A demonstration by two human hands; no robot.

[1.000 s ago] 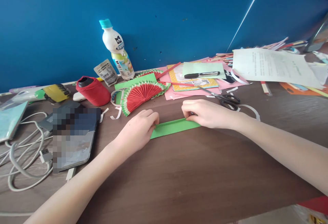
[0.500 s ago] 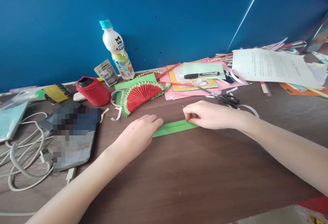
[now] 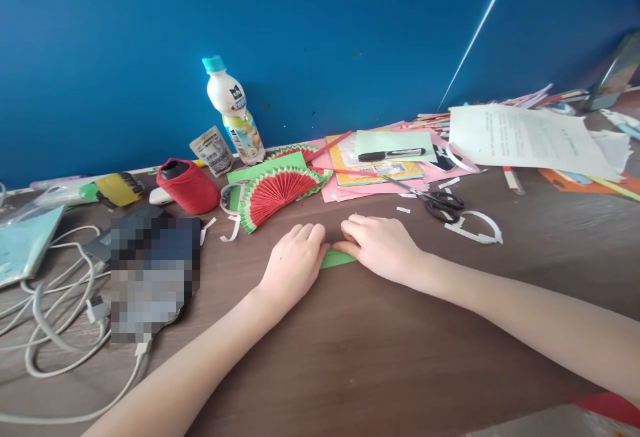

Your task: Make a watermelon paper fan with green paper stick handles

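Observation:
A strip of green paper (image 3: 338,259) lies on the brown table between my two hands, with both its ends hidden under them. My left hand (image 3: 295,265) grips its left part, fingers curled and thumb pressed along the paper. From the right, my right hand (image 3: 381,247) closes on the other part, its thumb reaching toward the left thumb. Behind the left hand rests a folded red paper fan (image 3: 283,197) with a green and white edge. Black-handled scissors (image 3: 441,207) lie beyond the right hand, close to a curled white paper strip (image 3: 483,227).
A drink bottle (image 3: 237,113) stands against the blue wall, beside a small pouch (image 3: 214,151) and a red-wrapped object (image 3: 189,187). At left are a phone (image 3: 155,283) and white cables (image 3: 90,290). A black marker (image 3: 391,155) and printed sheets (image 3: 515,133) lie at the back.
My right hand has moved left, closer to my left hand, and less of the green strip shows between them. The view has shifted slightly, with the table's contents lower in the picture.

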